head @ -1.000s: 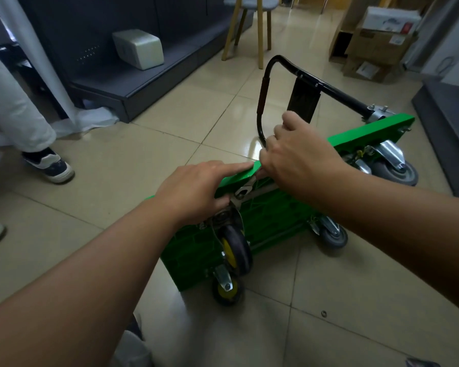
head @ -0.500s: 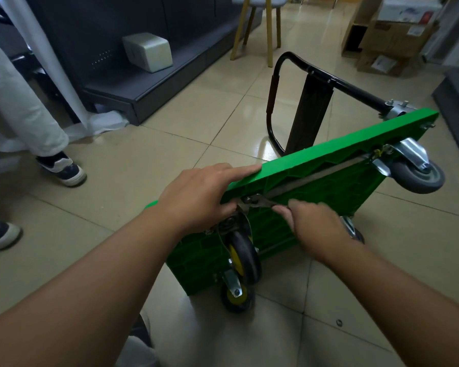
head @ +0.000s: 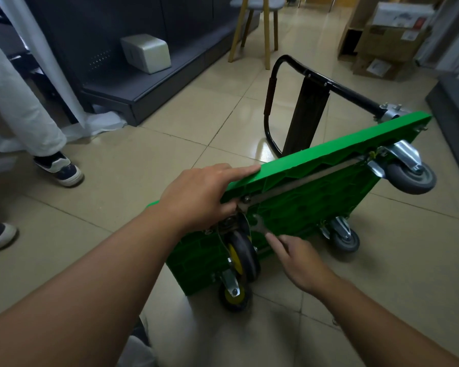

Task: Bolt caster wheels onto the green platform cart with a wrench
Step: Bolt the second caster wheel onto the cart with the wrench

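Right hand [head: 300, 260] had dropped from over the cart's top edge to low down by the near corner, and the wrench [head: 260, 225] had swung down w/ it. Its fingertips [head: 272, 238] sat on the wrench's lower end, pretty straight. Couldn't tell if they were actually pinching it, bit blurry tbh. The open-end head pointed up toward the mount plate of the yellow-hub casters [head: 239, 258], which were at the near end of the underside.

Left hand [head: 204, 200] held the green platform cart [head: 316, 197] by its raised top edge, index finger laid straight along it, thumb tucked under near a bolt. The cart stood tipped on its long edge on the floor [head: 143, 165], underside facing me.

IMO the trick here is to seat the jaws fully on the nut before pulling, keep the left hand bracing so the cart doesn't rock, then short swings and reset, since the wheel crowds the handle.

Further back were the grey casters [head: 346, 234] at the far end, then the black handle [head: 297, 75] folded behind. Somebody's shoes [head: 61, 168] were off by the left side, w/ chair legs [head: 249, 27] and cardboard boxes [head: 390, 41] at the back.
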